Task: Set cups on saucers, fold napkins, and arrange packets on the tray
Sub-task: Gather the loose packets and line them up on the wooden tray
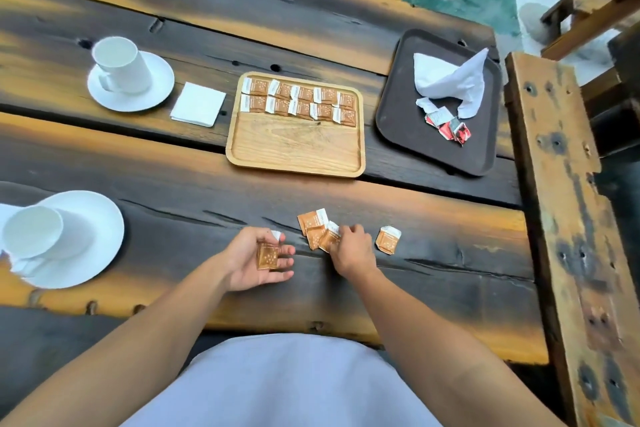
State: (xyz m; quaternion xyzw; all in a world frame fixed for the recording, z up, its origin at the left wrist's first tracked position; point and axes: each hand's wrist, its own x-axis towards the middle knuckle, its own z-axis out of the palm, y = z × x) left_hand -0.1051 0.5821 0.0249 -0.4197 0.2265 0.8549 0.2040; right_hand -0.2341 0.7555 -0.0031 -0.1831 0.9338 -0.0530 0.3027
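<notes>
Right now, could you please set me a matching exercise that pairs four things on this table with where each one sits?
Things:
1 folded napkin
2 red packets
3 rows of orange packets
4 held orange packet

Places:
A dark tray
B left hand
C wooden tray
D bare table beside the far saucer

Pairs: 1-D, 2-A, 3-C, 4-B

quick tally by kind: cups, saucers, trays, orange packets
cups: 2
saucers: 2
trays: 2
orange packets: 15 (10 on a tray, 4 on the table, 1 in the left hand)
total: 21
</notes>
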